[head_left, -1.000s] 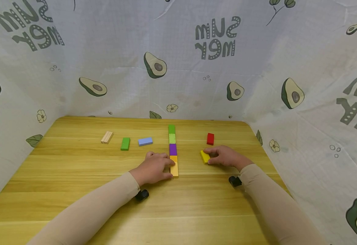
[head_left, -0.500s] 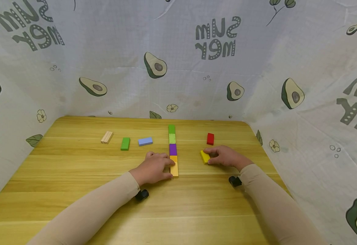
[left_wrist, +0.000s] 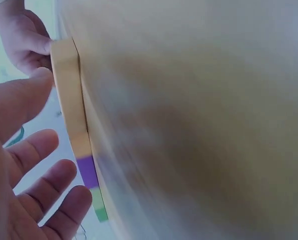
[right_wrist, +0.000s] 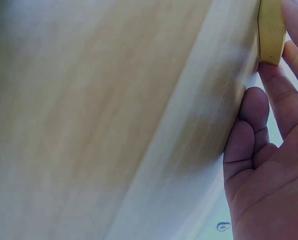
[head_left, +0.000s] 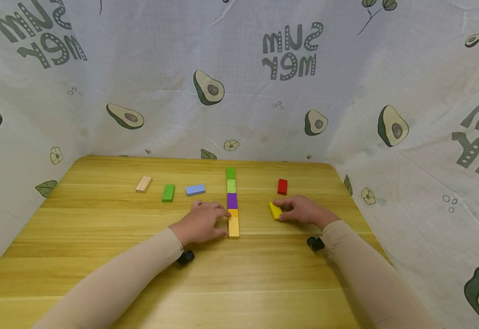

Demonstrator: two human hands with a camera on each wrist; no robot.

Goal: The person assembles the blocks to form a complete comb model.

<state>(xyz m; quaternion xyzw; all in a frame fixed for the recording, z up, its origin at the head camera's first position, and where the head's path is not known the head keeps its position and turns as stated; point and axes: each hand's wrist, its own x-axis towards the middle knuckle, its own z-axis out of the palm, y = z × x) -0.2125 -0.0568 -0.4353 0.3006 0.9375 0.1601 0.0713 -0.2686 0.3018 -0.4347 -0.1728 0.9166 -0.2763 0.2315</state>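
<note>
Down the middle of the table [head_left: 243, 283] runs a straight row of flat coloured blocks. From far to near they are a green block [head_left: 231, 173], a light green block [head_left: 231, 186], a purple block [head_left: 232, 201], an orange block [head_left: 233, 212] and a pale orange block [head_left: 234, 227]. My left hand [head_left: 200, 222] is just left of the two nearest blocks, its fingers [left_wrist: 61, 175] loosely spread with nothing held. On the right, my right hand [head_left: 303, 211] pinches a yellow block [head_left: 275, 211] low at the table between thumb and fingers.
A red block [head_left: 282, 186] lies behind the yellow one. Left of the row lie a blue block [head_left: 195, 190], another green block [head_left: 168, 193] and a plain wood-coloured block [head_left: 143, 184]. A printed cloth [head_left: 161, 59] hangs around the table's back and sides.
My left hand has drawn slightly left off the row, so more of the two orange blocks shows. The right hand and the yellow block have kept their place.
</note>
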